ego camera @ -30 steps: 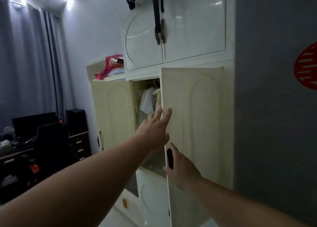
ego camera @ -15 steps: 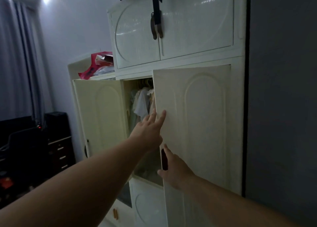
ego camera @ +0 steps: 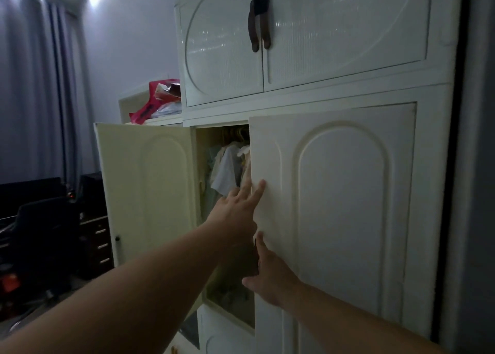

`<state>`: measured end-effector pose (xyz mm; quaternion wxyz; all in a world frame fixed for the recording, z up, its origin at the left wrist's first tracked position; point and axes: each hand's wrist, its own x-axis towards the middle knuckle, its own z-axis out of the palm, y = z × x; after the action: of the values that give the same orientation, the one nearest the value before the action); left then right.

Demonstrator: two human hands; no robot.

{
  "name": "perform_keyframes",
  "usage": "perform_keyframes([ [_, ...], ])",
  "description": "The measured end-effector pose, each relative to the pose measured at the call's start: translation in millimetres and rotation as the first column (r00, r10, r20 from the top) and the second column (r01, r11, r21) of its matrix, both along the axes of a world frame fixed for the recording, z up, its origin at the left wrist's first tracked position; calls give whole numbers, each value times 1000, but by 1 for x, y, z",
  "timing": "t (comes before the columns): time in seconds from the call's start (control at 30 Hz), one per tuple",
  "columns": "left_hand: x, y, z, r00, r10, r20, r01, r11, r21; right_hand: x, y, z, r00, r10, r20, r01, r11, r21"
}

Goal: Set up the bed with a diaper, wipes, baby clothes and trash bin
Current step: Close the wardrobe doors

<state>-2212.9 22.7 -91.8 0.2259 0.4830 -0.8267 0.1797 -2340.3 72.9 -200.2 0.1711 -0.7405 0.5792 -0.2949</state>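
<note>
- The left arm reaches up and forward from the lower left, nearly straight, wrist a little raised.
- The left hand [ego camera: 235,214] is open and flat, fingers spread and pointing up and to the right; the fingertips [ego camera: 261,186] lie against the free edge of the right door [ego camera: 342,209]. Its grip is spread and closes on nothing.
- The right arm comes in from the lower right, forearm angled up and to the left.
- The right hand [ego camera: 270,278] sits lower on the same door edge, back of the hand toward the camera, thumb out to the left. Its fingers curl round the edge by the dark handle slot; how tightly the grip closes cannot be told, since the fingertips are hidden behind the door.
- The right door stands partly open, swung toward the camera, its long axis upright and its arched panel facing out.
- The left door [ego camera: 144,193] is swung wide open to the left, also upright.
- The baby clothes [ego camera: 227,168] hang inside the wardrobe [ego camera: 434,139], in the gap between the two doors, above the left hand. They hang from hangers on a rail, long axis vertical, hems down; a white piece is in front.
- More folded cloth lies dimly at the bottom of that compartment, too dark to make out.
- A red bag [ego camera: 152,99] lies on top of the lower cabinet at left.
</note>
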Motion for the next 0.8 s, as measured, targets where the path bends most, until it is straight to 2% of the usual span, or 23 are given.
perform_keyframes([
  [0.17,-16,-34,1,1000,4,8,-4,1000,7,-13,-35,0,1000,-12,-22,12,1000,-6],
  [0.33,-32,-61,0,1000,-23,11,22,999,40,-25,-66,-8,997,-7,78,5,1000,20],
  [0.6,-39,-85,0,994,-109,-5,109,992,61,-35,-93,-12,988,-101,115,101,995,9],
  [0.73,-32,-99,1,986,-154,56,152,987,45,-31,-96,-9,985,-149,83,149,989,3],
  [0.8,-26,-104,2,984,-162,79,158,986,53,-25,-95,-8,980,-201,8,201,979,-32],
])
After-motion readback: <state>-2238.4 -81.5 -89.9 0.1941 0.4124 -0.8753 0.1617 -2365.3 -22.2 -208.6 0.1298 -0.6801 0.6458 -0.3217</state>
